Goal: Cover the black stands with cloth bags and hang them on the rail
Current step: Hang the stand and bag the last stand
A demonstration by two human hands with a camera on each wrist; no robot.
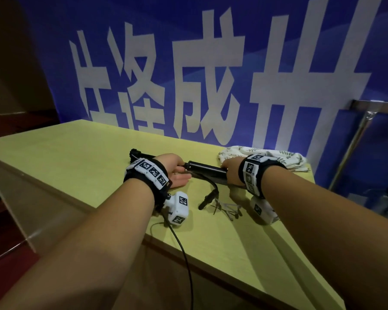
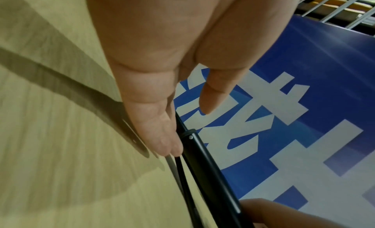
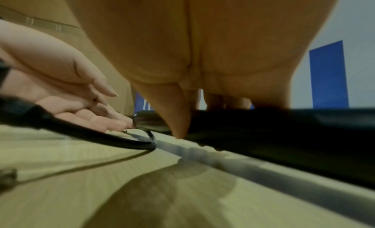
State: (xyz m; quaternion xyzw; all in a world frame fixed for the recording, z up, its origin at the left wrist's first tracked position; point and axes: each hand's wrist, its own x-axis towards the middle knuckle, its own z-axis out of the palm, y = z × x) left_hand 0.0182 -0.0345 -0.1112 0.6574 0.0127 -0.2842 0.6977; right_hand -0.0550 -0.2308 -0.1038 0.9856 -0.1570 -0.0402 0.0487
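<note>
A black stand (image 1: 205,168) lies across the yellow-green table (image 1: 76,157), a thick tube with a thinner rod running left from its collar. My left hand (image 1: 180,173) lies at the collar with straight fingers (image 2: 162,138) touching the thin rod and the thumb held apart. My right hand (image 1: 231,173) grips the thick tube (image 3: 284,135), thumb in front and fingers curled over the far side. A leaf-printed cloth bag (image 1: 271,156) lies crumpled just behind my right wrist. In the left wrist view the tube (image 2: 211,167) runs down towards my right hand.
A black cable (image 1: 213,189) loops from the stand towards me and ends near several clear, thin clips (image 1: 227,209). A metal rail (image 1: 365,121) stands off the table's right end. A blue banner (image 1: 188,74) backs the table; a clear panel (image 1: 14,198) stands at the left.
</note>
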